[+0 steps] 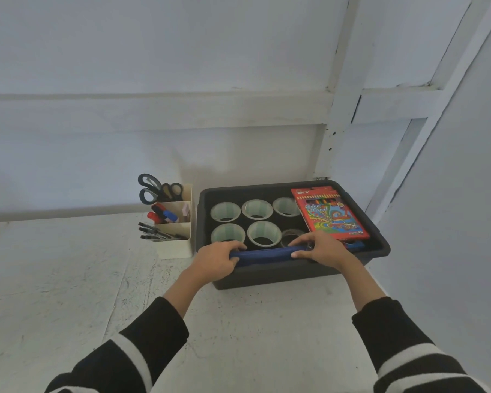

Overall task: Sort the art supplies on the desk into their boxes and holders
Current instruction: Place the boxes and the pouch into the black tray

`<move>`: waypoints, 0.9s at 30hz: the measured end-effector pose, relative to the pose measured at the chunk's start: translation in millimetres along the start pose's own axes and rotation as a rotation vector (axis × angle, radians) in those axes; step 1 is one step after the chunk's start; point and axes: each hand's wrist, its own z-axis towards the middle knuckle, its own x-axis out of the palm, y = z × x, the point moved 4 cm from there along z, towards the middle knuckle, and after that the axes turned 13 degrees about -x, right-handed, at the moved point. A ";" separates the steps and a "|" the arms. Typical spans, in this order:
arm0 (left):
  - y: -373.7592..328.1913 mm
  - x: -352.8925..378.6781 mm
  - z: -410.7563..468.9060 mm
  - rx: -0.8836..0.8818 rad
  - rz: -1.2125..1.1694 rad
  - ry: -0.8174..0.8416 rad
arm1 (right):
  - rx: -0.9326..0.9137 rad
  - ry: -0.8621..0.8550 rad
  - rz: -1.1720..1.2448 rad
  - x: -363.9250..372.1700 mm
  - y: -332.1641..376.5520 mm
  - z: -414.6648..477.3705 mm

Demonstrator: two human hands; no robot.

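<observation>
A dark grey plastic bin (267, 275) stands on the white desk against the wall. Inside it lie several tape rolls (257, 209) and a red box of colour pencils (328, 214) leaning at the right. A long blue pouch (262, 255) lies across the bin's front rim. My left hand (214, 262) grips its left end and my right hand (321, 246) grips its right end. A cream holder (176, 246) left of the bin carries scissors (150, 188), markers (165, 214) and black pens (156, 232).
The white painted desk (68, 293) stretches to the left and towards me. A white wall with wooden battens rises right behind the bin and the holder, and another wall closes in on the right.
</observation>
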 end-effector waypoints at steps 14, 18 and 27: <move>11.0 -21.6 8.6 0.003 -0.134 -0.187 | -0.113 -0.150 -0.296 -0.4 19.4 19.0; 11.0 -15.1 15.0 0.006 0.042 -0.103 | -0.103 -0.003 -0.459 3.7 22.6 26.9; -0.9 -12.0 20.5 0.022 0.284 -0.061 | -0.223 0.250 -0.805 16.9 41.7 42.2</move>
